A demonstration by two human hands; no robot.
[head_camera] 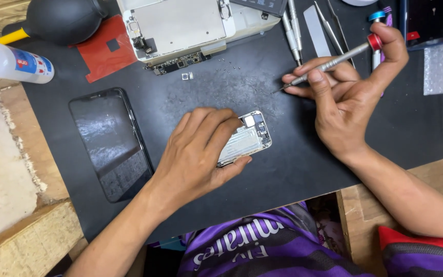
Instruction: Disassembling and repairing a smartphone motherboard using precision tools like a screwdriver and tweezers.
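Black work mat (293, 169): covers the wooden surface beneath both hands.

Opened phone chassis with metal shield (180, 25): beyond the left hand, at the far edge of the mat.

Detached black phone screen (109, 143): face up, just left of the left hand.

Rubber air blower (60, 20) and small squeeze bottle (11, 61): far left, well apart from the hands.

Left hand (196, 154): palm down, fingers curled over an opened phone body (247, 138), pinning it to the mat. Only the end with exposed parts shows past the fingertips. Its long axis runs diagonally, from near the thumb up toward the right hand.

Right hand (349, 100): closed on a precision screwdriver (329, 64), red cap braced under the index finger. The shaft slants down-left; the tip hangs over bare mat, above and right of the phone body, not touching it. The left hand is the nearer one.

Tweezers and pry tools (308, 25): beyond the right hand.

Loose screws (229, 65) and a tiny square part (186, 76): beyond both hands, near the chassis.
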